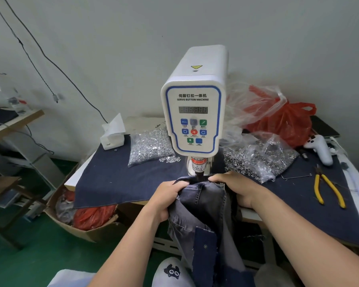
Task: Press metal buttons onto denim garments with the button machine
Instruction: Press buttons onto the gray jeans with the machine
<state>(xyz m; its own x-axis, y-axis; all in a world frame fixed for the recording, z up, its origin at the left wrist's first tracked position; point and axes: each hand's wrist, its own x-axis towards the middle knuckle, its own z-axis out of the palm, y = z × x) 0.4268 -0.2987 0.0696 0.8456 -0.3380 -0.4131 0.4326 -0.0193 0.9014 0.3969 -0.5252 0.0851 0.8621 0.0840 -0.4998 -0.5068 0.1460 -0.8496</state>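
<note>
Left hand [167,198] and right hand [234,188] each grip the denim garment [203,206], its top edge under the button machine [194,112] punch. 1 button [205,246] shows lower down; this press looks pending, with bagged buttons [149,146] waiting on the table [112,183].

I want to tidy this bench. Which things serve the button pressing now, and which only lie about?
In use: button machine, denim garment, left hand, right hand, bags of metal buttons.
Lying about: yellow pliers, tissue box, red plastic bag, white handheld device.
</note>
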